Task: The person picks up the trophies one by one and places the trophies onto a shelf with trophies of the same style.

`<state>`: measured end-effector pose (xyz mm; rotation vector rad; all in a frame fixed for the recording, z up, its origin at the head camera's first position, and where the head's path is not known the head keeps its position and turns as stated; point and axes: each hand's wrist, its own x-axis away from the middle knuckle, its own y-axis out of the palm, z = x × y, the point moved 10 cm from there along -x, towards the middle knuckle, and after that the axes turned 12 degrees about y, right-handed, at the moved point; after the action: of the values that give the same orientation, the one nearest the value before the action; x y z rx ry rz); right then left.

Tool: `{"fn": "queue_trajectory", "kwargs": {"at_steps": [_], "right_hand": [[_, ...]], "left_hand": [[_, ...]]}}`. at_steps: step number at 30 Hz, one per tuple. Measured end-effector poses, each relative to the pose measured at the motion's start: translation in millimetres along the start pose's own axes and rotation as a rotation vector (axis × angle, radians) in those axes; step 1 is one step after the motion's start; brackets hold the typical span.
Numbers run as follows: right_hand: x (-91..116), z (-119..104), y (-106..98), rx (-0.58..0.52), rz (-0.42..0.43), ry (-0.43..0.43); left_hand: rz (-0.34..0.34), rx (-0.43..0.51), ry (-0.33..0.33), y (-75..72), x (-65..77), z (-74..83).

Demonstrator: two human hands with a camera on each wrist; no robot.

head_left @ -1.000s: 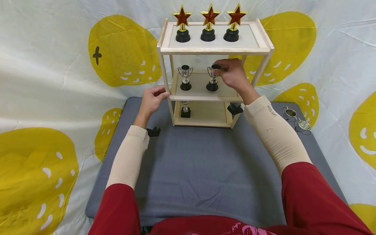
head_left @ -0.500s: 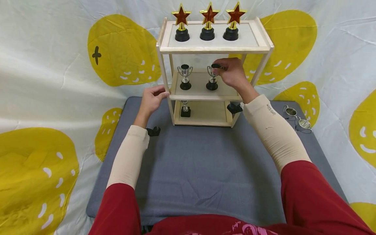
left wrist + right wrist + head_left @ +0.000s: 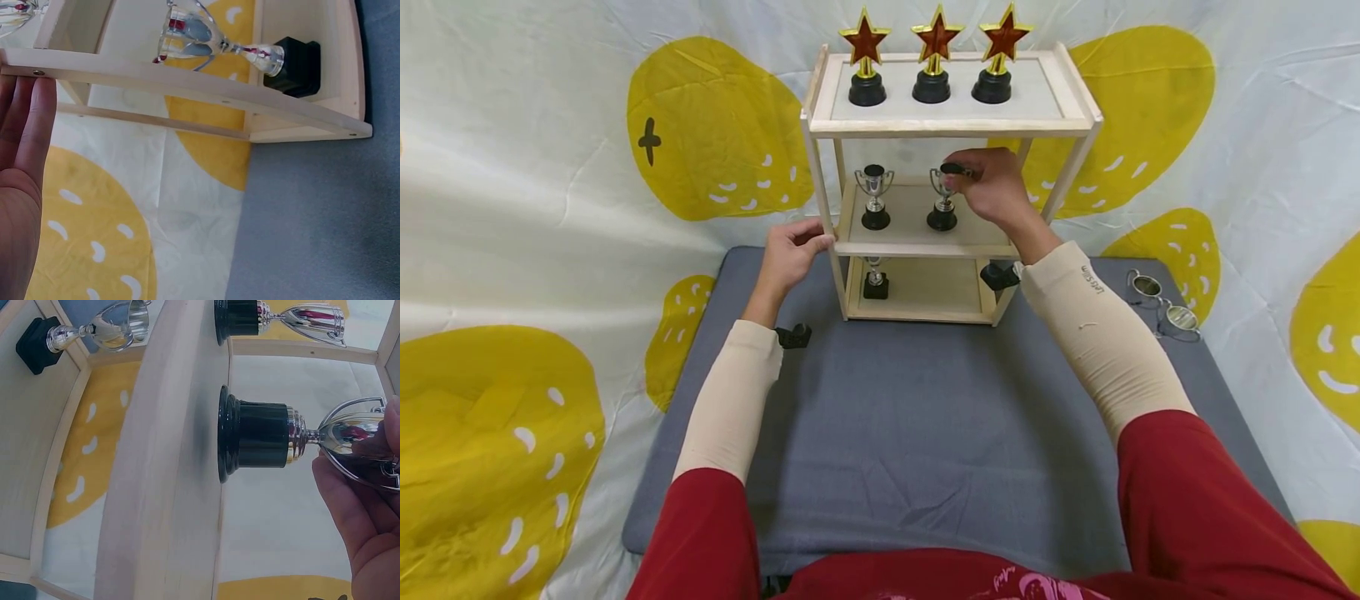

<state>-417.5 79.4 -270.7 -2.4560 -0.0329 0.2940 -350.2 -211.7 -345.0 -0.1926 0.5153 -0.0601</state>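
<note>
My right hand (image 3: 994,185) pinches a small silver trophy cup (image 3: 262,434) with a round black base, upright at the middle shelf of a pale wooden rack (image 3: 925,250). In the right wrist view the fingers are around its bowl and handles, and its base is right at the shelf board. Another silver trophy cup (image 3: 874,198) like it stands to its left. My left hand (image 3: 790,254) holds the rack's left front post (image 3: 156,81), fingers reaching partly out of sight behind it. On the bottom shelf stands a square-based trophy cup (image 3: 294,65), its top hidden in the head view.
Three star trophies (image 3: 932,58) with black bases line the top shelf. The rack stands at the back of a grey cloth-covered table (image 3: 880,433). Round-lensed glasses (image 3: 1165,302) lie at the right. A white curtain with yellow shapes (image 3: 722,133) hangs close behind.
</note>
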Motion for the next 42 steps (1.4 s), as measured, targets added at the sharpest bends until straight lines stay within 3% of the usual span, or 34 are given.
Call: {"fn": "queue_trajectory", "kwargs": {"at_steps": [42], "right_hand": [[-3.7,2.6,6.4,0.005,-0.045,0.058]], "left_hand": [[0.002,-0.041,0.021,-2.2,-0.4,2.6]]}}
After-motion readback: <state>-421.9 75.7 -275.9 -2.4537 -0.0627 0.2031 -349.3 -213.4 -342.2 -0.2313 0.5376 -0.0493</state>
